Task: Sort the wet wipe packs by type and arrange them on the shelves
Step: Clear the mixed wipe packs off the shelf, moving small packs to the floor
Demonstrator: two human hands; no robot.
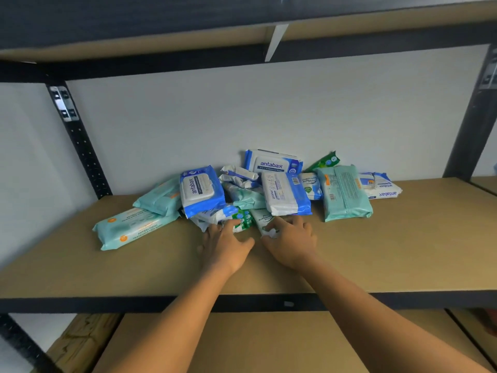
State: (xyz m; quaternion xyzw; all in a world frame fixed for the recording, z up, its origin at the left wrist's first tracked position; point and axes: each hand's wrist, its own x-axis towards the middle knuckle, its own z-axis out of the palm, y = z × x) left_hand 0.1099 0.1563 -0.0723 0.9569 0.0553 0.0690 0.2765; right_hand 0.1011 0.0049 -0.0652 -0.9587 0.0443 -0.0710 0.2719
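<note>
Two bare hands work the near edge of the heap of wipe packs. Left hand (226,246): fingers bent down onto a small green-and-white plastic wipe pack (243,219), thumb splayed right and off it; grip or just touch, cannot tell. Right hand (290,243): thumb and curled fingers pinch the near end of a small white plastic wipe pack with green print (262,219). Both packs are partly buried under blue-and-white rectangular plastic packs (201,192), print blurred. Pale teal plastic packs (345,192) lie at the heap's left and right. Heap sits mid-far on the tan board shelf (376,251). Forearms reach in from near, palms down.
</note>
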